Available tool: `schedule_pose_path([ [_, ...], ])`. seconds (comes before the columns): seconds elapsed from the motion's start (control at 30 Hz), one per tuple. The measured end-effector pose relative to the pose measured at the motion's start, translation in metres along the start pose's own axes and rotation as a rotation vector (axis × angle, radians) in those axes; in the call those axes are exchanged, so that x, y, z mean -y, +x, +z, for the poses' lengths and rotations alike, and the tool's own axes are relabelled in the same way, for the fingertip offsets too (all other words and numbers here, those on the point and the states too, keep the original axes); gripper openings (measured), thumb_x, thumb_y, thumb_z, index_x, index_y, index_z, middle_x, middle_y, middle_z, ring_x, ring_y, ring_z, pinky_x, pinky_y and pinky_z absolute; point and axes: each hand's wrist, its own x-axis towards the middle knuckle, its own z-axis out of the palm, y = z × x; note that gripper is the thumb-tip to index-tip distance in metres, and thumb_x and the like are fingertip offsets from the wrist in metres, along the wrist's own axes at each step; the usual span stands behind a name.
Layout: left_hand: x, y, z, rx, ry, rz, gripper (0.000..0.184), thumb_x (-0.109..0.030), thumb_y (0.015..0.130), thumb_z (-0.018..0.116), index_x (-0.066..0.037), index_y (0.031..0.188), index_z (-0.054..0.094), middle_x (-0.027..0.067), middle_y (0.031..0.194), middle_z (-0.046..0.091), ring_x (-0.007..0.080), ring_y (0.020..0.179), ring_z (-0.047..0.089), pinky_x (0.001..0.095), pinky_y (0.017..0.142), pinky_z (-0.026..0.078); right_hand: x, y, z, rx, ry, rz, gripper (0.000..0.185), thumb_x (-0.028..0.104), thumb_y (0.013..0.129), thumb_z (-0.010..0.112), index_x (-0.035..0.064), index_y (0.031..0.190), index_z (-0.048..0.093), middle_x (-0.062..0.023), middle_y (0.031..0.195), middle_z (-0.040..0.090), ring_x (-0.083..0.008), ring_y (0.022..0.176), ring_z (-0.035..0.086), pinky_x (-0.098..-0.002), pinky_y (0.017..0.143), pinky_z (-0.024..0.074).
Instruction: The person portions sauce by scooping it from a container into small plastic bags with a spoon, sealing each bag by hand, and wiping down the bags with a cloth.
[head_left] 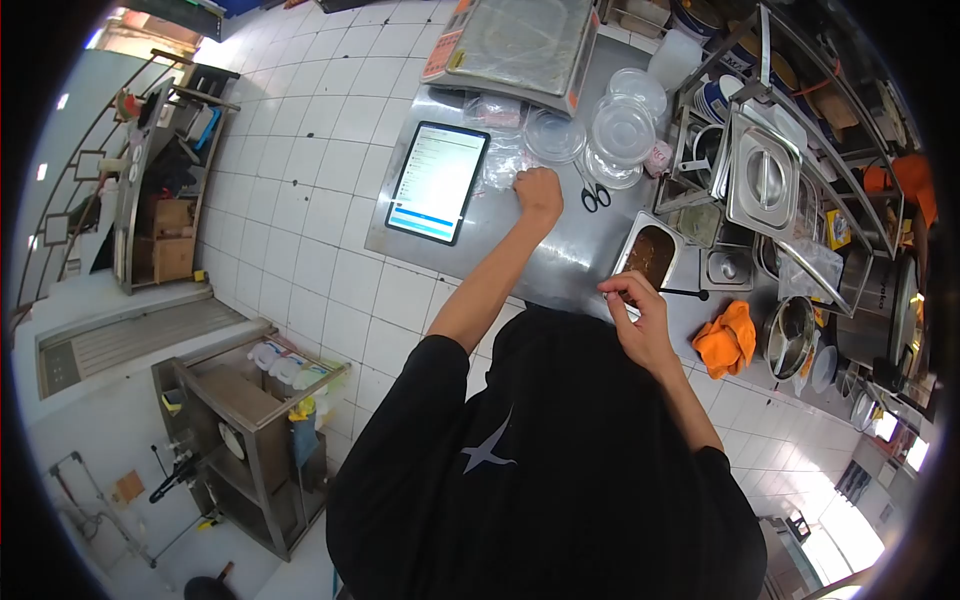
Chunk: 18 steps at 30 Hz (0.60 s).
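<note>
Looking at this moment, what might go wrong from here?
The tablet lies close to the edge of the table, so a sweep of the left hand might push it off. The scissors lie loose beside that hand, so reaching across to the round clear plastic containers could catch them. The right hand is at the near end of the open metal pan; a bump might spill the brown food.

Tablet screen (437, 183) text too small to read; no legible labels.
</note>
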Motion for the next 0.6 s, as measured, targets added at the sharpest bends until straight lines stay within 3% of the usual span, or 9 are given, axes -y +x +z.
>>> schedule_pose_path([
  [0.13, 0.013, -0.027, -0.069, 0.049, -0.185, -0.007, 0.016, -0.011, 0.079, 0.069, -0.003, 0.091, 0.075, 0.0124, 0.093, 0.074, 0.0274, 0.096, 0.071, 0.0383, 0.074, 0.057, -0.002, 0.004, 0.005, -0.037, 0.067, 0.106, 0.013, 0.005, 0.094, 0.062, 0.0033, 0.105, 0.068, -0.0096, 0.102, 0.066, -0.0227, 0.095, 0.064, -0.0335, 0.083, 0.0489],
  [0.2, 0.033, -0.061, -0.11, 0.199, -0.504, 0.102, 0.013, -0.015, 0.083, 0.071, -0.006, 0.09, 0.075, 0.0084, 0.088, 0.073, 0.0193, 0.095, 0.07, 0.0358, 0.077, 0.055, 0.006, 0.011, 0.011, -0.221, 0.137, 0.085, 0.014, 0.007, 0.093, 0.063, 0.004, 0.106, 0.068, -0.0094, 0.103, 0.067, -0.0225, 0.095, 0.064, -0.0336, 0.084, 0.049],
  [0.3, 0.058, -0.11, -0.151, 0.728, -1.185, 0.416, 0.012, -0.02, 0.088, 0.074, -0.008, 0.092, 0.071, 0.0008, 0.09, 0.07, 0.0139, 0.089, 0.065, 0.0326, 0.085, 0.051, 0.019, 0.025, 0.021, -0.347, -0.091, -0.13, 0.013, 0.009, 0.093, 0.064, 0.0043, 0.105, 0.068, -0.0082, 0.104, 0.068, -0.0208, 0.097, 0.064, -0.0336, 0.085, 0.0496],
  [0.33, 0.061, -0.122, -0.162, 0.899, -1.334, 0.479, 0.013, -0.02, 0.089, 0.074, -0.009, 0.094, 0.07, -0.0008, 0.092, 0.068, 0.0125, 0.089, 0.063, 0.0315, 0.086, 0.05, 0.017, 0.028, 0.02, -0.254, -0.115, -0.179, 0.012, 0.01, 0.093, 0.064, 0.0041, 0.103, 0.067, -0.0078, 0.103, 0.068, -0.0199, 0.097, 0.064, -0.0333, 0.085, 0.0497],
  [0.43, 0.073, -0.132, -0.184, 0.879, -1.141, 0.661, 0.013, -0.018, 0.093, 0.071, -0.008, 0.1, 0.069, 0.0017, 0.111, 0.065, 0.0129, 0.107, 0.06, 0.0329, 0.094, 0.047, -0.008, 0.032, 0.013, 0.238, 0.042, -0.216, 0.009, 0.011, 0.093, 0.064, 0.003, 0.098, 0.065, -0.0068, 0.1, 0.069, -0.0169, 0.097, 0.065, -0.032, 0.086, 0.0496],
  [0.47, 0.082, -0.127, -0.185, 0.815, -1.189, 0.681, 0.015, -0.02, 0.092, 0.072, -0.008, 0.1, 0.068, 0.0005, 0.109, 0.063, 0.0111, 0.103, 0.058, 0.0311, 0.088, 0.048, -0.01, 0.028, 0.017, 0.231, 0.123, -0.124, 0.009, 0.011, 0.093, 0.064, 0.0029, 0.097, 0.064, -0.0062, 0.097, 0.069, -0.0158, 0.095, 0.064, -0.0314, 0.086, 0.0491],
  [0.53, 0.123, -0.089, -0.172, 0.549, -1.089, 0.444, 0.021, -0.018, 0.093, 0.072, -0.007, 0.109, 0.066, 0.0024, 0.112, 0.063, 0.0144, 0.104, 0.059, 0.0313, 0.093, 0.048, -0.011, 0.023, 0.023, 0.21, 0.272, 0.044, 0.009, 0.012, 0.094, 0.064, 0.0027, 0.094, 0.062, -0.005, 0.093, 0.069, -0.0137, 0.092, 0.063, -0.03, 0.086, 0.048],
  [0.57, 0.171, -0.044, -0.118, 0.193, -1.096, 0.48, 0.021, -0.01, 0.092, 0.066, -0.008, 0.113, 0.067, 0.0063, 0.123, 0.061, 0.0177, 0.118, 0.056, 0.0364, 0.102, 0.046, -0.011, 0.022, 0.024, 0.192, 0.272, 0.062, 0.01, 0.012, 0.095, 0.063, 0.0024, 0.094, 0.062, -0.0048, 0.091, 0.068, -0.0127, 0.091, 0.063, -0.0293, 0.085, 0.0475],
  [0.6, 0.199, -0.009, -0.102, -0.165, -0.885, 0.416, 0.03, -0.007, 0.091, 0.06, -0.01, 0.12, 0.064, 0.0119, 0.122, 0.061, 0.0244, 0.117, 0.058, 0.0399, 0.101, 0.046, -0.011, 0.019, 0.024, 0.178, 0.272, 0.083, 0.01, 0.012, 0.095, 0.063, 0.0022, 0.094, 0.062, -0.0046, 0.09, 0.068, -0.0117, 0.089, 0.062, -0.0286, 0.085, 0.0471],
])
